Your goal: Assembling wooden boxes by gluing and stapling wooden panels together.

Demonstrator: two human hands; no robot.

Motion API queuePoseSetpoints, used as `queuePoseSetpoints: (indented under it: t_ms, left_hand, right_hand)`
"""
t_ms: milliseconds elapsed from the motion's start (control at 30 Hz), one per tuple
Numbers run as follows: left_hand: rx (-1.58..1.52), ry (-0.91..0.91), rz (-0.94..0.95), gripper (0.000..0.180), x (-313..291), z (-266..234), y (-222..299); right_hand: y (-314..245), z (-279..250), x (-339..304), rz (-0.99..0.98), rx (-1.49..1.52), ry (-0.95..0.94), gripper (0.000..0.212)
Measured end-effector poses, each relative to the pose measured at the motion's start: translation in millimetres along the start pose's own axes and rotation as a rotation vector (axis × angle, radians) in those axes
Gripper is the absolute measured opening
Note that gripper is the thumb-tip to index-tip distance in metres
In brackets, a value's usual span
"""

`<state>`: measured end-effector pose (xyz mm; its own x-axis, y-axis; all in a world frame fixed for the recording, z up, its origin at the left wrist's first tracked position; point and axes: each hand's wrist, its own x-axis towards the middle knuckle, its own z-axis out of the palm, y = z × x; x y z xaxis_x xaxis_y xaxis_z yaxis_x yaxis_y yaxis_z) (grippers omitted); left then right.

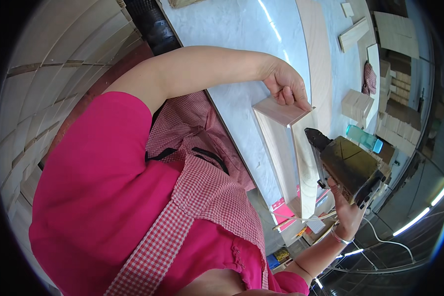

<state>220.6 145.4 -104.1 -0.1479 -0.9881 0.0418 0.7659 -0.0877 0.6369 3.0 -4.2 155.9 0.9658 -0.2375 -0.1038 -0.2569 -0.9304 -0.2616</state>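
My left hand [286, 88] is closed at one corner of a narrow, open wooden box frame [307, 172] made of pale boards. Its thumb and fingertips press where the short end board [277, 111] meets the long side board. In my right hand [348, 212] is a nail gun [351, 163] with a dark, worn, olive-coloured body, gripped from below. The black nose of the nail gun is close to the long side board, near my left hand; whether it touches cannot be made out. A pale hose [390, 241] trails near the right wrist.
The frame rests on a glossy white-blue table [232, 29]. A long flat board [316, 59] lies beyond it. Further off are stacked wood blocks [356, 106], a teal bottle [364, 138], a checked cloth [369, 79] and loose offcuts [353, 34]. Stacked panels [44, 98] stand at left.
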Motion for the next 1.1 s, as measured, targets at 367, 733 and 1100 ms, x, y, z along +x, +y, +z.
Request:
queuePoseSetpoints:
  t_ms: [367, 733, 1100]
  left_hand:
    - [0.742, 0.414, 0.565, 0.07, -42, 44, -30]
    - [0.905, 0.426, 0.673, 0.084, -31, 36, -33]
    - [0.879, 0.437, 0.71, 0.079, -27, 35, -37]
  right_hand:
    - [20, 1, 5, -0.135, -0.138, -0.083, 0.057]
    - [22, -7, 4, -0.07, -0.082, -0.171, 0.058]
    - [37, 0, 8, -0.041, -0.072, -0.054, 0.06]
